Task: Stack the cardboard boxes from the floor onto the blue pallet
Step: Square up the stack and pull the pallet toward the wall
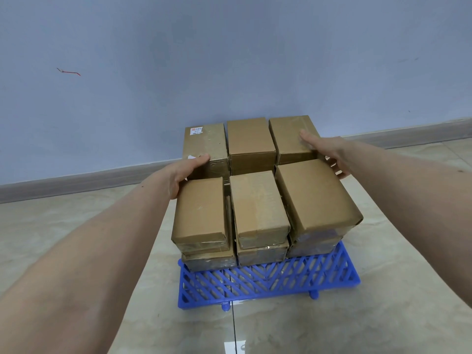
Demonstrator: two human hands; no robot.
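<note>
The cardboard boxes (pixel 258 200) sit two layers deep on the blue pallet (pixel 268 279). The left hand (pixel 187 172) and right hand (pixel 329 152) flank the stack between them, each grip apart and flat-fingered against the outer rear boxes, apparently squaring the rows.

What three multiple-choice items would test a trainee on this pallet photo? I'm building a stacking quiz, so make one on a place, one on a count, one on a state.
1. Where is the box with the white label?
A. back row, left
B. front row, right
C. on the floor

2. How many boxes show in the top layer?
A. four
B. six
C. nine

3. How is the right hand?
A. closed in a fist
B. flat, fingers straight against the back right box
C. out of view

Answers: 1 A, it sits far left by the wall. 2 B, two rows of three. 3 B, fingers lie straight on the box.
</note>
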